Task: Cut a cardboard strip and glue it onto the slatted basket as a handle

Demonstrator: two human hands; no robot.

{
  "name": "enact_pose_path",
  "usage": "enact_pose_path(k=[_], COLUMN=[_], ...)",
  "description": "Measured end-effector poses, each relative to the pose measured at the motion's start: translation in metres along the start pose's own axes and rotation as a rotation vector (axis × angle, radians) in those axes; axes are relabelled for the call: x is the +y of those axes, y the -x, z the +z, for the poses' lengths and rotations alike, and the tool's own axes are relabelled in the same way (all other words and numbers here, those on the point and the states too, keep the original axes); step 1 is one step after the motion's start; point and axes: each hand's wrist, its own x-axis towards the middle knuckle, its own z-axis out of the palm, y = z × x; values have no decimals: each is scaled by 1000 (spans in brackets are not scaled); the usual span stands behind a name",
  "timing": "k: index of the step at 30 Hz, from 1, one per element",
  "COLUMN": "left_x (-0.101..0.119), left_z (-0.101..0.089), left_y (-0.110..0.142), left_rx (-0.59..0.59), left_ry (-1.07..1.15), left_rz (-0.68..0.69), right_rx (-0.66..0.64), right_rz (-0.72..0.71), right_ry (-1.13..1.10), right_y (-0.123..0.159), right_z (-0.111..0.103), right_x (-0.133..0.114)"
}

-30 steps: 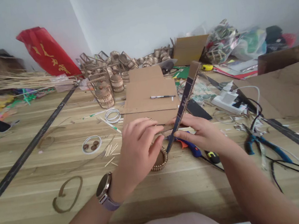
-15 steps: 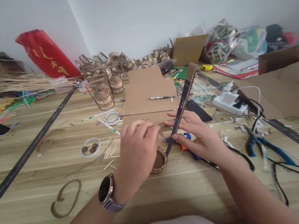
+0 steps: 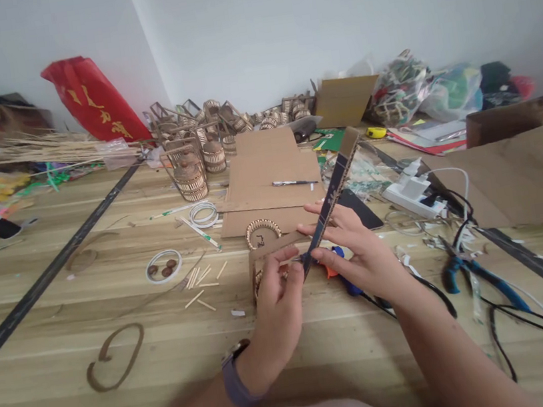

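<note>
A long corrugated cardboard strip [image 3: 332, 200], dark and printed on one face, slants up to the right. My right hand [image 3: 359, 252] grips its lower part between thumb and fingers. My left hand [image 3: 279, 307] is closed at the strip's lower end, its thumb pressed near it. Just behind my left fingers, a bent brown cardboard piece [image 3: 258, 254] stands around something mostly hidden; whether it joins the strip, I cannot tell. Beyond it lies a small round tray [image 3: 248, 237] edged with short sticks, with dark writing on its base.
A blue and orange glue gun [image 3: 338, 268] lies under my right hand. Cut sticks [image 3: 201, 276] and a white ring [image 3: 148, 272] holding brown discs are at left. Blue-handled pliers [image 3: 503, 285] and a power strip [image 3: 415, 197] sit right. Finished small baskets [image 3: 190, 174] stand behind.
My left hand has moved from over the round trays down toward me, to the strip's lower end. The bent brown cardboard and the writing in the tray now show. My right hand still holds the strip.
</note>
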Motion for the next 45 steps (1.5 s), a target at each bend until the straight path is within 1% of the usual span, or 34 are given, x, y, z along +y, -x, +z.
enact_pose_path(k=[2, 4, 7, 9, 12, 15, 19, 21, 25, 27, 30, 33, 36, 38, 41, 45], left_x=[3, 10, 18, 18, 14, 11, 10, 8, 3, 0, -3, -6, -12, -16, -21, -18], left_z=[6, 12, 17, 20, 23, 25, 26, 25, 22, 21, 20, 20, 20, 19, 19, 19], left_y=[-11, -20, -32, -37, -41, -43, -44, -45, -46, -47, -48, -48, -49, -50, -51, -50], left_rx=[-26, -63, -194, -256, -252, -229, -229, -256, -347, -369, -389, -372, -354, -344, -313, -284], left_ry=[175, 302, 402, 521, 726, 780, 775, 774, 720, 698, 651, 491, 371, 325, 196, 92], left_rz=[-50, -54, -8, -13, -133, -219, -239, -237, -190, -165, -86, -14, -1, 5, 43, 105], right_rx=[-12, -26, -34, -33, -31, -30, -32, -46, -80, -85, -86, -77, -73, -80, -78, -47], right_rz=[-1, -6, -2, 3, 3, 0, 6, 13, 19, 15, 13, 0, -14, -8, 8, 41], right_ry=[-7, -11, -21, -28, -44, -57, -59, -63, -79, -90, -104, -119, -125, -125, -126, -149], right_y=[-1, -2, -2, -2, -1, -1, -2, -3, -4, -5, -5, -6, -6, -6, -6, -5], right_z=[0, 0, 0, 0, 0, 0, -1, -2, -5, -6, -6, -6, -7, -6, -6, -7], right_x=[1, 2, 3, 4, 5, 5, 5, 5, 4, 4, 3, 3, 4, 4, 4, 4])
